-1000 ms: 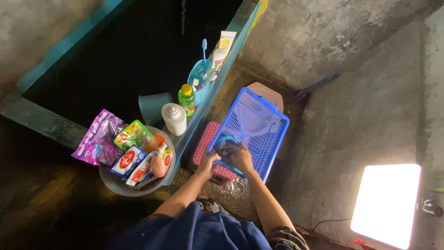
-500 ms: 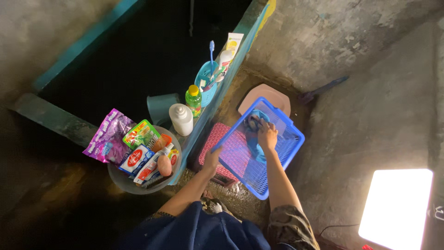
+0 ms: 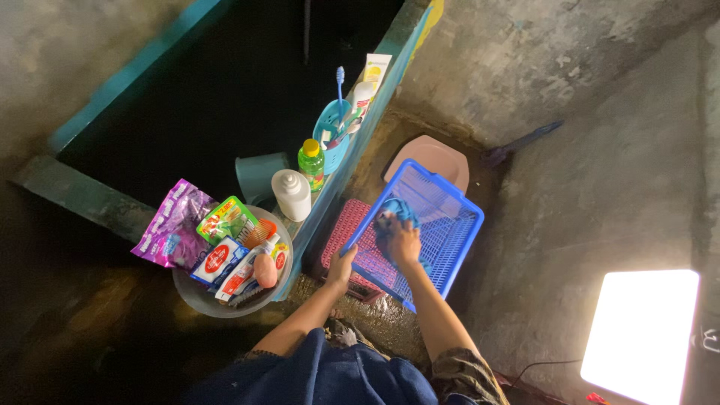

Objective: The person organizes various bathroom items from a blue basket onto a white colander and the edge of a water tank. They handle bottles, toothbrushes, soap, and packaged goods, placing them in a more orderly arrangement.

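Blue plastic basket (image 3: 442, 232) stands tilted on the wet floor. Nearest, the left hand (image 3: 341, 268) grips its lower rim; keep that firm. Beyond, the right hand (image 3: 403, 241) presses a blue cloth (image 3: 391, 215) against the mesh; short, even strokes would suit.
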